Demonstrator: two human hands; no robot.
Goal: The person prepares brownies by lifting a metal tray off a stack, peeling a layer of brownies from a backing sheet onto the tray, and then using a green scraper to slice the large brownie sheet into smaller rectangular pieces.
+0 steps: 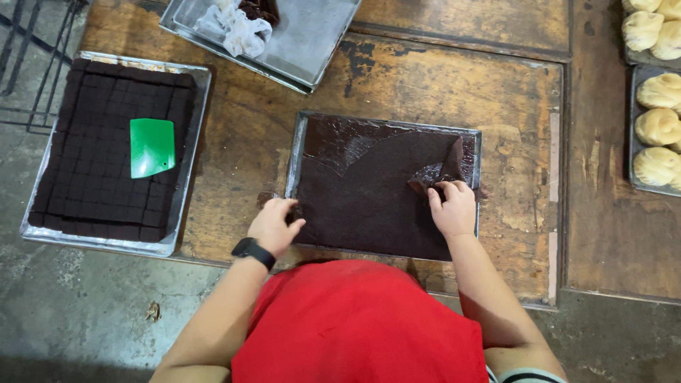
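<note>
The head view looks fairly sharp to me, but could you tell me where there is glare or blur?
Head view: soft even light, weak shadows; glare on the glossy film being peeled off the dark slab; right hand slightly blurred, left hand sharper; the green scraper is crisp; table lines bend a little at the frame edges.

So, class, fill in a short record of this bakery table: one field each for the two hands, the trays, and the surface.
Left hand: rests on the near left edge of the dark cake slab, wrist wearing a black watch
Right hand: pinches a peeled-up liner sheet
Centre tray: holds the slab
Left tray: cut brown squares, green scraper on top
Right trays: pale dough rolls
Surface: worn wooden table
</note>
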